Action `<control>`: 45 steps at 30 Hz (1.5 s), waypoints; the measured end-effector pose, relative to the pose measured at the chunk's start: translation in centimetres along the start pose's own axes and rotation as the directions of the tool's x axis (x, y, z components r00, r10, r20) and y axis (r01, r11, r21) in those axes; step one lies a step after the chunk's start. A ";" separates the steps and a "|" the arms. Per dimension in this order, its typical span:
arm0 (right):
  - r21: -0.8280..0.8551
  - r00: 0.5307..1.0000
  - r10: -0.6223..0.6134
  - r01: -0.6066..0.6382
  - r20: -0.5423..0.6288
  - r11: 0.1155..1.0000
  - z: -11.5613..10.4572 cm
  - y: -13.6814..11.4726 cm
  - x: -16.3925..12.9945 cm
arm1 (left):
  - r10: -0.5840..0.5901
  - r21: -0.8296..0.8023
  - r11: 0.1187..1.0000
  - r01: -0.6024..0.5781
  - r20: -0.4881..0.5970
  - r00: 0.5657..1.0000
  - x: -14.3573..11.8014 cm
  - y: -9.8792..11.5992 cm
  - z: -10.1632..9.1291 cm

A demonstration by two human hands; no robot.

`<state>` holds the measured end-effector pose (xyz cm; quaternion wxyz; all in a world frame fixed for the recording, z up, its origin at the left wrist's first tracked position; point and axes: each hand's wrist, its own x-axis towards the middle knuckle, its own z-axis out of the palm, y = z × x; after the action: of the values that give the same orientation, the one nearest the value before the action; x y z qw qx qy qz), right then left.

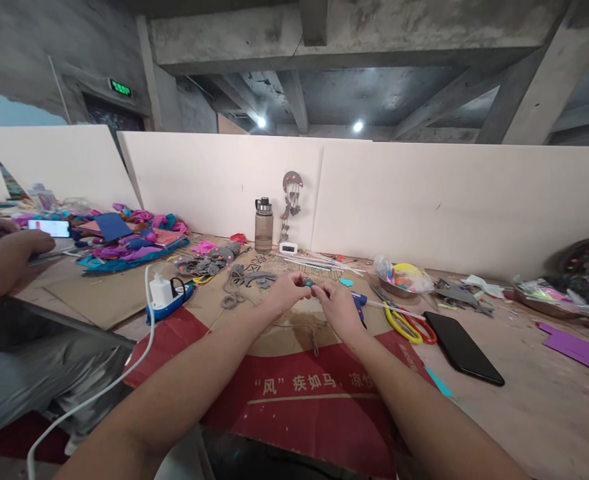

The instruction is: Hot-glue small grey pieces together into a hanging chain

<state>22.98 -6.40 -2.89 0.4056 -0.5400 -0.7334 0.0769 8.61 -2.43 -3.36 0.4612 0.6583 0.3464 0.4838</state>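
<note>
My left hand [290,291] and my right hand [338,308] meet above the cardboard sheet [284,340], fingertips pinched together. Between them is a small teal-green piece [308,283], too small to name; both hands seem to grip it. Just right of my right hand lies a blue glue gun [359,303], partly hidden by the hand. A thin cord [315,341] trails on the cardboard below my hands. To the left of my left hand lie grey cord [232,297] and grey cut-out pieces [257,279].
Yellow-handled scissors [402,325], red-handled scissors [427,331] and a black phone [462,347] lie to the right. Behind stand a water bottle [263,228] and small clock [288,248]. A white cable [149,333] runs from a blue power strip [172,303]. Another person's hand [17,250] is at left.
</note>
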 end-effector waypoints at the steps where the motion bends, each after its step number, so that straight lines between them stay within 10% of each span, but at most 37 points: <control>1: 0.017 1.000 -0.017 0.017 0.002 1.000 0.0 -0.1 0.0 | -0.006 -0.019 1.000 0.005 -0.012 1.000 0.1 0.0 0.0; 12: 0.168 0.998 0.003 0.007 -0.057 0.986 0.4 0.0 0.0 | -0.103 -0.270 0.958 0.094 -0.017 0.995 0.5 -0.6 -0.2; 23: 0.227 0.993 0.101 -0.085 -0.059 0.970 0.3 0.5 0.2 | -0.029 -0.097 0.995 0.027 -0.014 0.999 -0.1 0.1 0.4; 32: 0.309 0.976 0.217 -0.210 0.011 0.928 0.0 2.2 1.3 | -0.078 -0.241 0.963 0.123 0.189 0.979 -0.3 0.5 0.0; 45: 0.562 0.955 0.243 -0.296 0.170 0.772 0.4 2.1 1.0 | -0.175 -0.198 0.963 0.182 0.055 0.983 0.0 0.3 -0.5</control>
<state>24.17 -4.59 -3.85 0.5032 -0.4856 -0.6065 0.3783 8.16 -2.40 -2.98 0.5735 0.5830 0.3450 0.4607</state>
